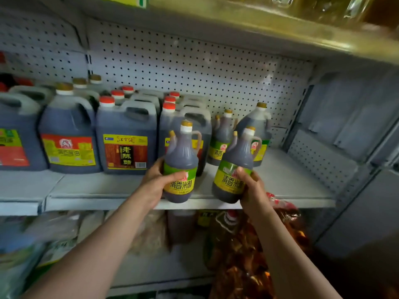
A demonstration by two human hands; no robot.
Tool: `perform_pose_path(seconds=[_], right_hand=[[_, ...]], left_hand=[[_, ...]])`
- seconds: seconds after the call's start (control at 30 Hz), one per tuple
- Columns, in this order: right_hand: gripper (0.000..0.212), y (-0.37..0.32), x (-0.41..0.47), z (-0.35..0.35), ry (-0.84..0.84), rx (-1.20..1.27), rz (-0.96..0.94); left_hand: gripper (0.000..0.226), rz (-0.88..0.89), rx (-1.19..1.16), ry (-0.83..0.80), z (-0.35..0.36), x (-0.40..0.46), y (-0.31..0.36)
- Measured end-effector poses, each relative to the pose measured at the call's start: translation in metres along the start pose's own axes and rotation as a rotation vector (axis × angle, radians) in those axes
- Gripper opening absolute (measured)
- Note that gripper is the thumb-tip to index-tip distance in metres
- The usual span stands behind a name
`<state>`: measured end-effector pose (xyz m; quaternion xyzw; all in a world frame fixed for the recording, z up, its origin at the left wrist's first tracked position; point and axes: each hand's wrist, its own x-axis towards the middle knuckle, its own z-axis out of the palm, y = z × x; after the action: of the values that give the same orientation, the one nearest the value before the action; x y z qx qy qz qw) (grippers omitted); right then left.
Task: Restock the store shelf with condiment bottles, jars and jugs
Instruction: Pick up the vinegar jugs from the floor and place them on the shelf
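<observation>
Vinegar bottles, left bottle (181, 167) gripped by left hand (155, 180), right bottle (234, 169) by right hand (251, 186), fingers mostly hidden behind them

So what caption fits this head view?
Both hands, left and right, bring vinegar bottles to the shelf.

a shop, a small grocery by the look of it. grey metal shelves (280, 186) with a white pegboard back (194, 67) hold many copies of the same goods in rows: big dark jugs (127, 139) with printed labels and red or gold caps, lined up front to back, and smaller handled bottles (222, 139) with matching green-yellow labels beside them. the shelf below carries bagged foods (248, 244), and the shelf above holds clear bottles of yellow oil (313, 7).
</observation>
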<state>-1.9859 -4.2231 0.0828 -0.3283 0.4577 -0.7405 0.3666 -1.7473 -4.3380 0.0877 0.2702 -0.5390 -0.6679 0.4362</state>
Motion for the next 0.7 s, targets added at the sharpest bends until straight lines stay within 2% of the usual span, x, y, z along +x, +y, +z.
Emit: perform_pose_path(seconds=[0.2,0.3,0.57,0.7], right_hand=[[0.073,0.007,0.035,-0.006,-0.111,-0.057,-0.046],[0.081,0.01,0.049,-0.01,-0.175,-0.077,-0.042],[0.086,0.009,0.078,-0.023,-0.281,-0.094,0.003],[0.087,0.013,0.09,-0.028,-0.33,-0.092,-0.006]], left_hand=[[0.09,0.014,0.015,-0.01,0.002,0.014,-0.01],[0.086,0.024,0.018,-0.042,0.005,0.017,-0.015],[0.113,0.018,0.006,-0.041,0.007,0.025,-0.024],[0.114,0.008,0.004,-0.051,0.006,0.025,-0.025]])
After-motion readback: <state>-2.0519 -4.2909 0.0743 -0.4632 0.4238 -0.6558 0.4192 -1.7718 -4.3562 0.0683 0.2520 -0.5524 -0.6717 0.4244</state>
